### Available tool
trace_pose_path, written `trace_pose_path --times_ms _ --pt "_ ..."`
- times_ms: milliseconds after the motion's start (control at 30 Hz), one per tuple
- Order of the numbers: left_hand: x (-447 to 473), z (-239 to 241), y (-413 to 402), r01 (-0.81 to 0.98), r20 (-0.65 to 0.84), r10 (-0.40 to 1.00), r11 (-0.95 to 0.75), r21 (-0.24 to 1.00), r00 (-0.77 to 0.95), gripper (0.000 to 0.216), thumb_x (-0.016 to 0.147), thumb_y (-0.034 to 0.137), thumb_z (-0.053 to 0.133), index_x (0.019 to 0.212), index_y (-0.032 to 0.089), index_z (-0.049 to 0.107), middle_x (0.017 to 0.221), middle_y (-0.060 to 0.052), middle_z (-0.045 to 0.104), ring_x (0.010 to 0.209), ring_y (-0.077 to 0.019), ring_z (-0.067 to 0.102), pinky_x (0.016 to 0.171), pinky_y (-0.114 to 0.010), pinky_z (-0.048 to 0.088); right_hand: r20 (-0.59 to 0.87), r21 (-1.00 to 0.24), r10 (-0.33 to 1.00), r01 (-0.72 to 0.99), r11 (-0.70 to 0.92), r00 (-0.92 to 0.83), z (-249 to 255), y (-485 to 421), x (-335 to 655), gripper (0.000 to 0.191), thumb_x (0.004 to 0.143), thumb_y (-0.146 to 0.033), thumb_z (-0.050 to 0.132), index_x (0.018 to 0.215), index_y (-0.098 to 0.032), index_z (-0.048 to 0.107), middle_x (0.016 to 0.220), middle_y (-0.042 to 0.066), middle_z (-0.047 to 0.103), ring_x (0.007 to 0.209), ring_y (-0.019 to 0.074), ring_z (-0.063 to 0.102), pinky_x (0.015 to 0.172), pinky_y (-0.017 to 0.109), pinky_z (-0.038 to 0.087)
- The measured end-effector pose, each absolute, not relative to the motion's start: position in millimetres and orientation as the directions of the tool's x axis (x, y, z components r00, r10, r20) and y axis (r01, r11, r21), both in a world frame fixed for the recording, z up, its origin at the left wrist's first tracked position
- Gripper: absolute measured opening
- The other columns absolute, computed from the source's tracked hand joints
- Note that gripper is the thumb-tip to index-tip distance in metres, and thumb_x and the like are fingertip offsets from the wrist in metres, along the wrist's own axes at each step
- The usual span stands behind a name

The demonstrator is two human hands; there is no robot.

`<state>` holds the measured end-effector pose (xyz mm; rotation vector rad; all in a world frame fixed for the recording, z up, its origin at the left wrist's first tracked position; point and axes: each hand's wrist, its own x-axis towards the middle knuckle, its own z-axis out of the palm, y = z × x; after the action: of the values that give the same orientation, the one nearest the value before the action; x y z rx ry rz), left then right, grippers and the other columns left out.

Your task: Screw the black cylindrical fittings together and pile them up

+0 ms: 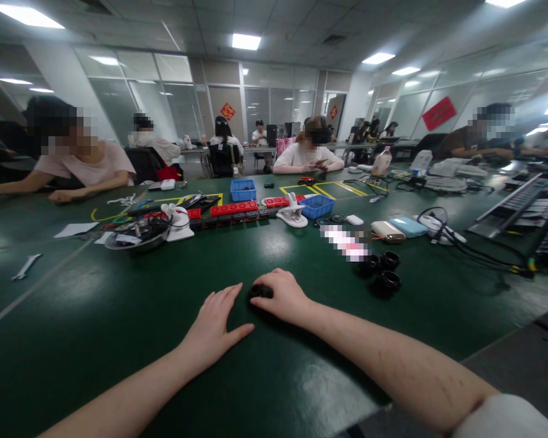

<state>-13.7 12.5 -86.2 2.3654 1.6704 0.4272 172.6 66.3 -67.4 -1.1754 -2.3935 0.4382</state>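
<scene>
My right hand [283, 294] is closed round a small black cylindrical part [259, 292] at the middle of the green table. The part has a round opening and seems to lie on its side; my fingers hide some of it. Just to its left, my left hand [214, 322] rests low over the table with its fingers stretched and the thumb apart, holding nothing. To the right of my hands stand three similar black ring-shaped parts [387, 282], grouped close together.
Farther back are a metal bowl [139, 246] of cables, red blocks in a row [232, 208], white clamps [293, 214] and blue baskets [318, 207]. A wrench [27, 266] lies at the left. Power banks [388, 232] and cables are at the right. Several people sit around.
</scene>
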Motion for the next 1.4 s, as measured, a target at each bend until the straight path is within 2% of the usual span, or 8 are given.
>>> trace_pose_path --times_ms 233,500,633,800,867,967,1167,1400 --pt "-14 -85 11 0.881 0.068 0.939 -0.341 0.327 0.338 0.074 0.079 0.054 0.050 0.137 0.017 0.024 0.140 -0.014 0.034 0.127 -0.0310 0.031 0.102 -0.051 0.028 0.172 -0.497 0.899 0.752 0.432 -0.403 -69 81 184 0.025 0.072 -0.039 0.062 0.092 -0.024 0.063 0.088 0.001 0.064 0.086 0.0175 0.056 0.073 0.027 0.041" --pt "-17 -85 9 0.855 0.117 0.926 -0.376 0.357 0.358 0.071 0.081 0.050 0.051 0.138 0.021 0.022 0.141 -0.011 0.033 0.128 -0.0289 0.030 0.102 -0.048 0.031 0.074 -0.424 0.942 0.845 0.326 -0.327 -61 90 201 0.023 0.069 -0.035 0.062 0.085 -0.019 0.058 0.085 0.003 0.064 0.075 0.0166 0.058 0.058 0.023 0.038" --pt "-13 -82 2 0.800 0.143 0.874 -0.484 0.353 0.465 0.068 0.083 0.045 0.050 0.139 0.024 0.018 0.145 -0.008 0.026 0.131 -0.0267 0.023 0.104 -0.047 0.028 0.045 -0.363 0.943 0.874 0.323 -0.329 -55 87 206 0.025 0.068 -0.033 0.061 0.088 -0.018 0.058 0.089 0.004 0.064 0.079 0.0181 0.058 0.061 0.024 0.039" --pt "-8 -78 -4 0.721 0.106 0.772 -0.625 0.299 0.626 0.073 0.083 0.043 0.053 0.141 0.026 0.012 0.148 -0.005 0.015 0.135 -0.0272 0.013 0.106 -0.051 0.021 0.026 -0.295 0.923 0.879 0.374 -0.383 -48 79 207 0.036 0.073 -0.029 0.056 0.107 -0.021 0.056 0.101 0.005 0.062 0.090 0.0190 0.058 0.072 0.025 0.042" --pt "-7 -77 -4 0.702 0.085 0.749 -0.649 0.294 0.657 0.073 0.083 0.043 0.052 0.141 0.027 0.010 0.149 -0.004 0.013 0.135 -0.0267 0.011 0.105 -0.052 0.020 0.006 -0.264 0.911 0.878 0.400 -0.413 -45 78 208 0.034 0.074 -0.028 0.054 0.107 -0.023 0.058 0.104 0.005 0.061 0.093 0.0193 0.058 0.075 0.025 0.042" --pt "-7 -76 -3 0.690 0.057 0.737 -0.654 0.311 0.673 0.072 0.083 0.042 0.052 0.141 0.029 0.010 0.148 -0.003 0.015 0.135 -0.0259 0.013 0.105 -0.051 0.020 -0.041 -0.215 0.895 0.879 0.426 -0.444 -38 77 212 0.029 0.073 -0.028 0.056 0.100 -0.024 0.063 0.101 0.004 0.063 0.092 0.0202 0.059 0.075 0.026 0.043" --pt "-8 -73 -2 0.668 0.030 0.730 -0.641 0.379 0.683 0.062 0.083 0.037 0.054 0.137 0.030 0.026 0.145 -0.002 0.026 0.133 -0.0252 0.022 0.105 -0.048 0.024 -0.110 -0.126 0.885 0.889 0.440 -0.453 -25 66 226 0.024 0.073 -0.027 0.059 0.095 -0.025 0.066 0.093 0.005 0.067 0.086 0.0228 0.061 0.069 0.028 0.045" --pt "-9 -71 -3 0.656 0.048 0.734 -0.633 0.411 0.678 0.063 0.082 0.033 0.055 0.137 0.030 0.026 0.145 -0.002 0.027 0.132 -0.0251 0.022 0.105 -0.047 0.025 -0.112 -0.063 0.898 0.905 0.420 -0.425 -26 51 235 0.022 0.076 -0.033 0.059 0.094 -0.022 0.067 0.090 0.007 0.067 0.084 0.0235 0.062 0.068 0.029 0.046"
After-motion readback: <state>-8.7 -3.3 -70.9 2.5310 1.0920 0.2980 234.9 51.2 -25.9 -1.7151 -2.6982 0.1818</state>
